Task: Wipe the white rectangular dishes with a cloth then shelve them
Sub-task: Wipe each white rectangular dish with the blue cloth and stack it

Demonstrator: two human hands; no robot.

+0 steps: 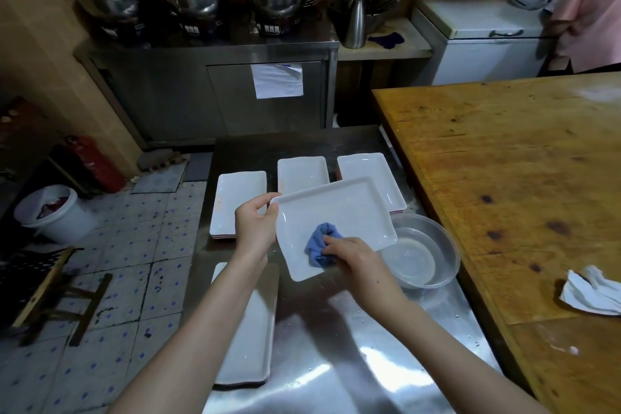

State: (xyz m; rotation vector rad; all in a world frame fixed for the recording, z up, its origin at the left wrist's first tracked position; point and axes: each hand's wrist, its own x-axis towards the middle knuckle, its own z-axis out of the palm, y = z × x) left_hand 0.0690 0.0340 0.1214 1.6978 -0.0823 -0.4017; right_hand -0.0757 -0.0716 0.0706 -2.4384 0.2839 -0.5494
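My left hand (pixel 256 224) grips the left rim of a white rectangular dish (pixel 339 215), holding it tilted above the steel table (pixel 336 363). A bunched blue cloth (pixel 319 244) lies against the dish's near inner face, pinched by my right hand (pixel 353 254). Three stacks of white rectangular dishes rest farther back: one at the left (pixel 235 198), one in the middle (pixel 300 173), one at the right (pixel 371 175). Another stack (pixel 252 339) lies near me, partly under my left forearm.
A clear plastic basin (pixel 426 255) holding a little water stands right of the held dish. A wooden table (pixel 521 185) with a white rag (pixel 591 292) borders the right side. A steel cabinet (pixel 215 87) with pots stands behind. Another person (pixel 591 7) stands at the far right.
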